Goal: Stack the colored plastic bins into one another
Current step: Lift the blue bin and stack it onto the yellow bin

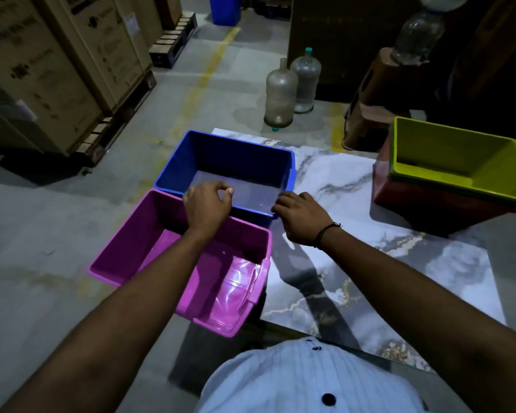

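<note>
A blue bin [230, 153] stands at the far left of the marble-patterned table [370, 234]. Just in front of it a purple bin [149, 248] overhangs the table's left edge. My left hand [207, 204] reaches over the purple bin and curls on the blue bin's near rim at its left end. My right hand [300, 217] grips that same rim at its right corner. At the table's far right a yellow-green bin [459, 162] sits nested, tilted, in a red bin [423, 201].
Two large clear water jugs [280, 93] stand on the concrete floor beyond the table. A brown plastic stool [376, 93] holds a bottle behind the red bin. Cardboard boxes on pallets [51, 70] line the far left. A blue drum [224, 8] is at the back.
</note>
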Available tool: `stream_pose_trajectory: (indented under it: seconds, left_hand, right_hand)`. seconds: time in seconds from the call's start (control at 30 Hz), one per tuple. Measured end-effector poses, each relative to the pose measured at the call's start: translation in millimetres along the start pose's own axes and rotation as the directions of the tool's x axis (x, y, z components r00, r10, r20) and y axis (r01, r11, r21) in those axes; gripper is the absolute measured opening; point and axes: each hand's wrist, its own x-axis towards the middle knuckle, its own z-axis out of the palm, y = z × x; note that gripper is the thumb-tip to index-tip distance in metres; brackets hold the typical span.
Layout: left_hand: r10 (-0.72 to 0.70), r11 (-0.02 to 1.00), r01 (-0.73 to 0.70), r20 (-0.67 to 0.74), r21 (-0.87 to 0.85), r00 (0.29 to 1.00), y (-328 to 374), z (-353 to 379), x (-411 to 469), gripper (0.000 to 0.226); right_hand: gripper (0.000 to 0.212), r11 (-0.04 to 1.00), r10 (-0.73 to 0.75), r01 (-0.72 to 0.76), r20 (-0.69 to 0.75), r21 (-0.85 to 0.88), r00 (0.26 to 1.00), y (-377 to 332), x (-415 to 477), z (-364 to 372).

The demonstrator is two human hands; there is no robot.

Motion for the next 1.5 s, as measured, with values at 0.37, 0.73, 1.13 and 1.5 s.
stream_pose_trajectory:
  seconds: [0.37, 0.73, 1.13, 1.5]
  left_hand:
    - [-0.088, 0.996, 0.082, 0.159, 0.044, 0.983, -10.4, 13.6, 23.3, 0.048]
    - [-0.084, 0.94, 0.102, 0.072, -0.324, 0.994, 35.6, 6.8, 37.9, 0.033]
    - [-0.44, 0.692, 0.352, 0.019, -0.63, 0.898, 91.9, 0.5, 57.2, 0.029]
    - [-0.364, 0.686, 0.176, -0.124, -0.706, 0.923, 203.7, -1.8, 57.8, 0.033]
  right_hand:
    - [0.033, 0.804, 0.573, -0.578, 0.079, 0.138, 0.816, 64.6, -37.4, -8.8]
    - [0.02, 0.6, 0.731, -0.55, -0.118, 0.581, 0.672, 74.5, -30.7, -21.2]
    - [0.015, 0.769, 0.602, -0.223, -0.562, 0.599, 0.567, 93.8, -13.0, -103.1]
    - [0.013, 0.821, 0.567, -0.22, -0.708, 0.527, 0.421, 169.5, -66.2, -169.4]
